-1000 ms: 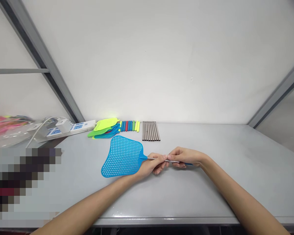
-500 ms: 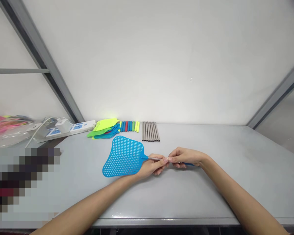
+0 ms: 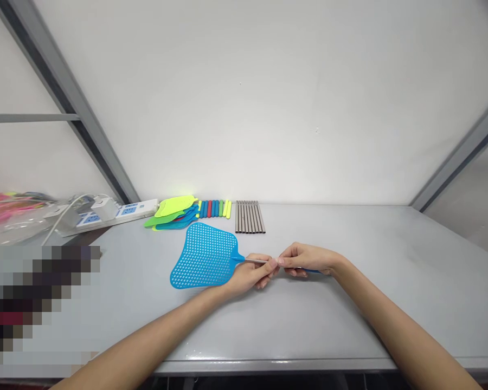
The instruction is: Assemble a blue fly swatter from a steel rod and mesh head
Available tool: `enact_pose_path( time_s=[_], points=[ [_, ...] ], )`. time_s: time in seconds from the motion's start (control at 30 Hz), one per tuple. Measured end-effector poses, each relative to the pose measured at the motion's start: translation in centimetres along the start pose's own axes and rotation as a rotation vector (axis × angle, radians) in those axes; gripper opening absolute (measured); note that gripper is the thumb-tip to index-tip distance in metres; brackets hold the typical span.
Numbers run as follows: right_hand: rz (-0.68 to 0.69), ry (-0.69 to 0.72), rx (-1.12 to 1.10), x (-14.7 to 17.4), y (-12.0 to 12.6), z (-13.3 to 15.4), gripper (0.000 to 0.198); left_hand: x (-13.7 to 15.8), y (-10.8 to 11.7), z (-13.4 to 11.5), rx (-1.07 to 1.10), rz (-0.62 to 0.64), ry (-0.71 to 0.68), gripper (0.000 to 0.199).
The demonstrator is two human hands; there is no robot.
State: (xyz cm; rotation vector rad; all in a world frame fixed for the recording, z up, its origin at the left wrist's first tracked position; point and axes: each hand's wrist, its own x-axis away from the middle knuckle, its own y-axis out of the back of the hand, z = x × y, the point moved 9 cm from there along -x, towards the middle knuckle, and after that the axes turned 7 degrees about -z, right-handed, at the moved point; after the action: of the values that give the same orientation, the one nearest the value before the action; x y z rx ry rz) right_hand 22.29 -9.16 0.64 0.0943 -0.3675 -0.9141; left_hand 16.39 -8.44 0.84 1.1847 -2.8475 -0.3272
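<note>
A blue fly swatter [image 3: 207, 257] with a perforated head is held above the grey table by both hands. My left hand [image 3: 252, 272] is closed round its thin metal rod [image 3: 255, 260], just right of the head. Touching it at the fingertips, my right hand [image 3: 303, 258] pinches the rod farther along. A blue handle [image 3: 312, 271] shows under the right palm, partly hidden. Behind lie loose swatter heads [image 3: 174, 208] in yellow, green and blue, a row of coloured handles [image 3: 215, 209], and several metal tubes [image 3: 250, 218] side by side.
A white power strip [image 3: 126, 213] with plugged-in adapters and a cable lies at the back left, near a clear plastic bag [image 3: 16, 219] of pink items. The table [image 3: 390, 260] meets a white wall behind. Grey frame posts [image 3: 85, 130] rise at the sides.
The swatter's head has tilted very slightly, its lower edge now a little higher. Both hands keep their grip in nearly the same place.
</note>
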Motion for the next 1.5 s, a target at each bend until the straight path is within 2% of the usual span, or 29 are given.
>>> enact_pose_path(
  time_s=[0.27,0.47,0.6,0.77,0.87,1.17,1.5],
  points=[
    [0.007,0.011,0.037,-0.1,-0.1,-0.1,0.042,0.0,0.0,-0.1,-0.019,0.006,-0.022,0.041],
    [0.043,0.013,-0.016,0.1,-0.7,0.3,0.038,0.2,0.1,0.0,0.033,0.014,0.071,0.034],
    [0.042,0.003,-0.087,0.0,-1.0,0.3,0.036,0.1,0.1,0.2,0.067,-0.006,0.100,0.039],
    [0.018,-0.083,-0.172,-0.4,-0.8,-0.6,0.027,0.0,0.3,1.1,0.125,-0.061,0.153,0.037],
    [-0.020,-0.110,-0.121,-0.6,-0.4,-0.9,0.030,-0.1,0.5,1.3,0.161,-0.069,0.153,0.035],
    [-0.147,-0.077,0.051,-0.6,0.8,-0.3,0.045,-0.8,1.5,1.4,0.241,-0.083,0.103,0.035],
    [-0.051,-0.094,0.067,-0.4,1.0,-1.3,0.043,-0.8,1.2,1.5,0.197,-0.073,0.112,0.037]
  ],
)
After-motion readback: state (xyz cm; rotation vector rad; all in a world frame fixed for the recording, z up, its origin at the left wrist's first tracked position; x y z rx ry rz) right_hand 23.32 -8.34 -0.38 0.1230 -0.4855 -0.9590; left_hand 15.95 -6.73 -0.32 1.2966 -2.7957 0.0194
